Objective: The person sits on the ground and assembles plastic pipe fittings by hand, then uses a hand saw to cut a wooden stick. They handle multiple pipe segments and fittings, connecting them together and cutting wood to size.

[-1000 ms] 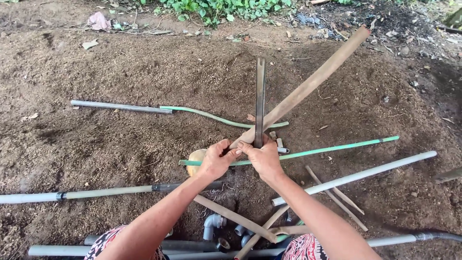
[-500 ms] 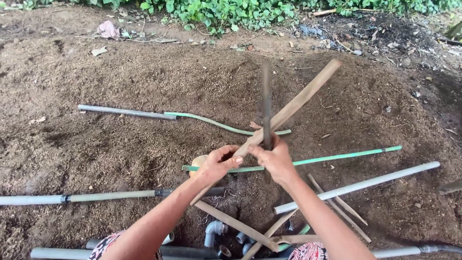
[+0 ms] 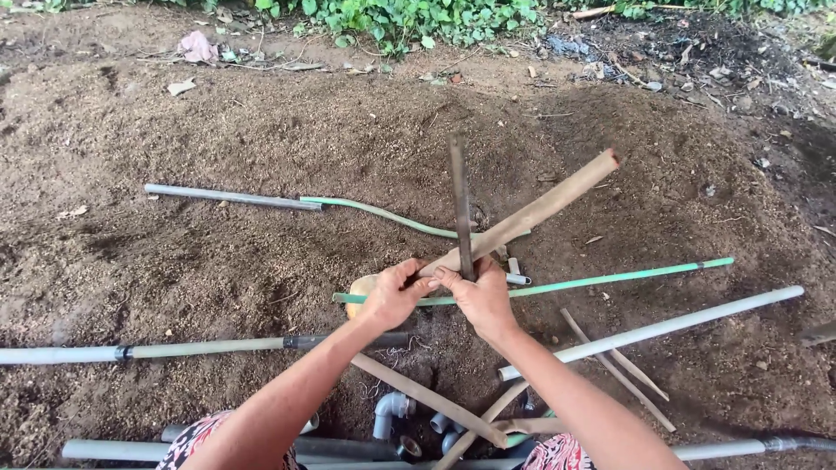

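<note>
Since the earlier frame, the bamboo strip (image 3: 531,213) tilts lower. Left hand (image 3: 394,294) and right hand (image 3: 477,298) grip its near end, fingers closed, beside an upright blade (image 3: 460,204). It looks light, stiff and splintery; best gripped low.

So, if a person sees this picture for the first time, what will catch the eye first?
First the two hands in the middle: the left hand grips a long tan strip of bamboo that slants up to the right, and the right hand holds a dark blade upright against it. Next, the long pipes on the brown soil, above all the green pipe just beyond the hands.
</note>
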